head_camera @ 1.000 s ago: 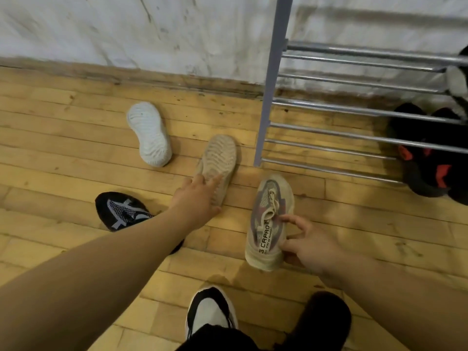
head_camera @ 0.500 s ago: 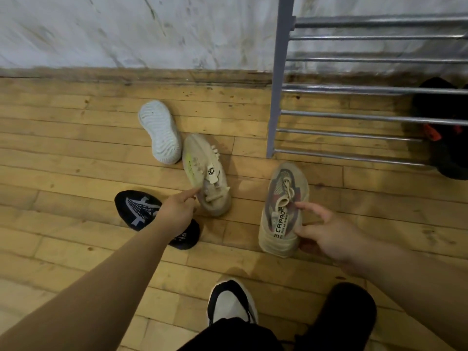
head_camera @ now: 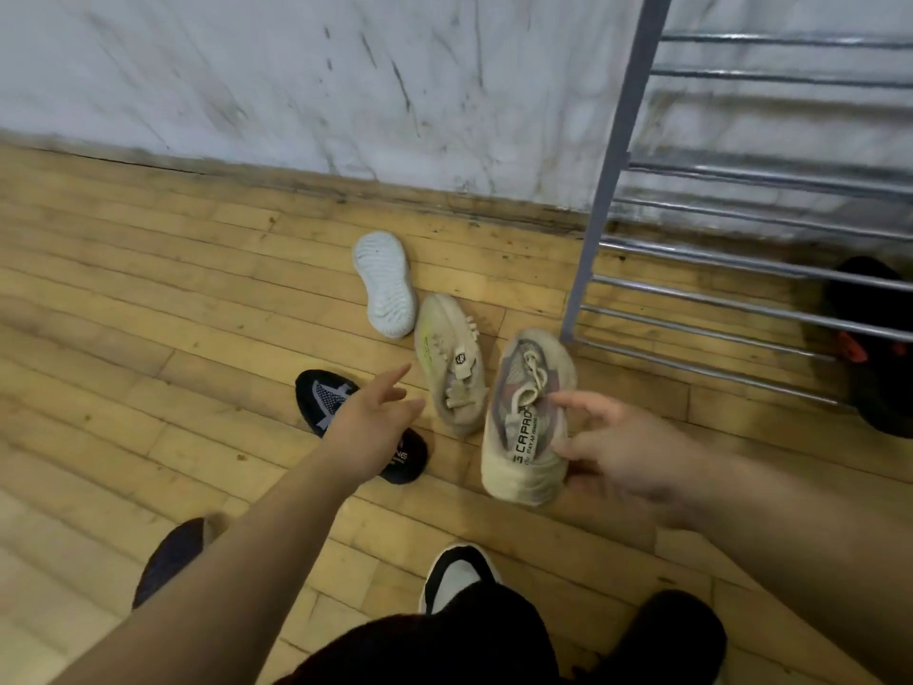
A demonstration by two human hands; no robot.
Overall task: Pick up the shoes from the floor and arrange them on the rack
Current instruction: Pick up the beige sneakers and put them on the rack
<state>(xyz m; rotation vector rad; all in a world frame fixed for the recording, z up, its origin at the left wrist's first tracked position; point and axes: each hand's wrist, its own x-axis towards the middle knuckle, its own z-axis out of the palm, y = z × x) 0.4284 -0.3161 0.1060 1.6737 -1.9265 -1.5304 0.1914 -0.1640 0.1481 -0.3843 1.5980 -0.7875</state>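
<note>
On the wooden floor [head_camera: 148, 299] by the wall, four small shoes lie loose just left of the rack [head_camera: 741, 259]. A white shoe [head_camera: 384, 284] lies sole up, nearest the wall. Just beside its heel end is a beige shoe [head_camera: 452, 368], upright, toe toward the wall. A black shoe [head_camera: 346, 412] lies nearer the person, partly hidden under the left hand [head_camera: 368, 432].

The right hand [head_camera: 627, 457] grips the tan shoe [head_camera: 526, 422] at its heel and collar, fingers [head_camera: 578, 400] curled over the opening, thumb on the side. Its toe points at the foot of the rack's upright post. It seems tipped up at the heel, but whether it is clear of the floor I cannot tell. Holding it by the collar leaves the sole free to set flat on the bars.

The left hand is released, fingers spread and pointing at the beige shoe, not touching it. It looks ready to take that shoe, so both can go to the rack together.

The rack's near bars are bare; dark shoes with red trim [head_camera: 874, 348] sit at its far right. Most of the task seems left to do
</note>
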